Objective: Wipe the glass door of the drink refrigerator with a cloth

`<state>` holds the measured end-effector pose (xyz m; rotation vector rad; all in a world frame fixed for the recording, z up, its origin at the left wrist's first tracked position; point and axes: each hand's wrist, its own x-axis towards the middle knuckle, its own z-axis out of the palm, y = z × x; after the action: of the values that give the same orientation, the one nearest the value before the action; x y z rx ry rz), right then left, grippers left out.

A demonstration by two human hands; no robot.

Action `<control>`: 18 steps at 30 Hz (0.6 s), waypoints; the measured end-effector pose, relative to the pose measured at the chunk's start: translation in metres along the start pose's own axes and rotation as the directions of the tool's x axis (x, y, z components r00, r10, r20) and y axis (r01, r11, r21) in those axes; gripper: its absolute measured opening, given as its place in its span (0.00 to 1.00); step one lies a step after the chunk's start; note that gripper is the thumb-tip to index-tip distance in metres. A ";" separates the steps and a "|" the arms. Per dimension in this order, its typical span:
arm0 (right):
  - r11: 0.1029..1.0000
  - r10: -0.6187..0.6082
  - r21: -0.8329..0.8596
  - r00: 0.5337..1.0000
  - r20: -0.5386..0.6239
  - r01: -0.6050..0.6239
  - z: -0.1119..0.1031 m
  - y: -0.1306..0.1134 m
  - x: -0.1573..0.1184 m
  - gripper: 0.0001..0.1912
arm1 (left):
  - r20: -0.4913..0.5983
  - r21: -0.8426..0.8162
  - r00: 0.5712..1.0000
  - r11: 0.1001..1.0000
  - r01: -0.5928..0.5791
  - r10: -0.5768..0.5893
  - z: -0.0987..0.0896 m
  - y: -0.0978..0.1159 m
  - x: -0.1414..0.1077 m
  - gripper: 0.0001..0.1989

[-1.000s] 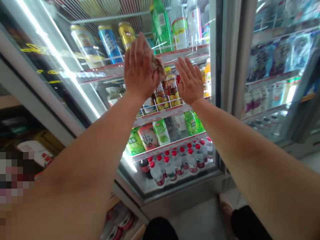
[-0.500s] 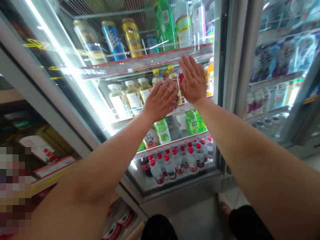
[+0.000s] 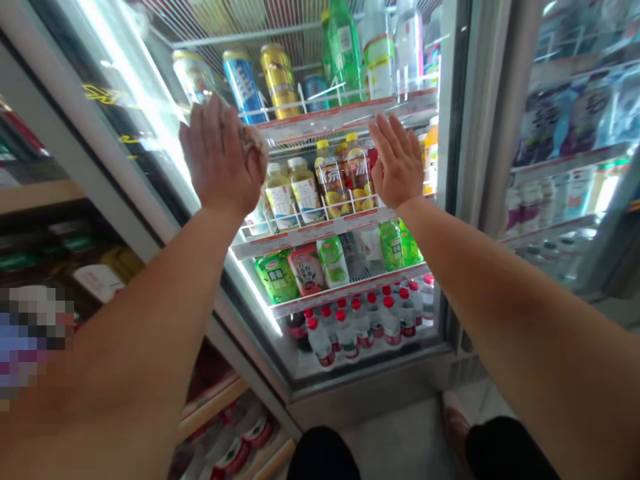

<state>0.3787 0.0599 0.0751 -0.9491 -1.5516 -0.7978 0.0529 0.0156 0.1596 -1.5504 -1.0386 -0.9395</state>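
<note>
My left hand lies flat against the glass door with its fingers stretched upward. Under its palm is a crumpled, mottled pale cloth, mostly hidden and showing only at the thumb side. On the same glass, further right, my right hand rests with its palm forward and fingers extended, holding nothing. Behind the glass between my hands stand yellow-capped tea bottles and white-capped bottles. Drink cans, including a blue can and a gold can, stand above them.
Green and red drink packs fill a lower shelf, above red-capped water bottles. A metal door frame runs along the right, beside another drinks cooler. Wooden shelves with goods stand at left. A foot shows on the floor.
My left hand has slid left and slightly up across the glass with the cloth, away from my right hand. My right hand stays at nearly the same place on the door.
</note>
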 end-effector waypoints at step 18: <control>0.999 -0.019 0.042 0.999 -0.032 0.020 0.002 0.001 -0.001 0.39 | 0.106 -0.074 0.952 0.957 -0.280 0.287 -0.019 -0.030 -0.122 0.35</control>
<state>0.3788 0.0620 0.0735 -0.8877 -1.5465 -0.7877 -0.0166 -0.0185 0.0585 -1.7646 -0.8435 -0.6921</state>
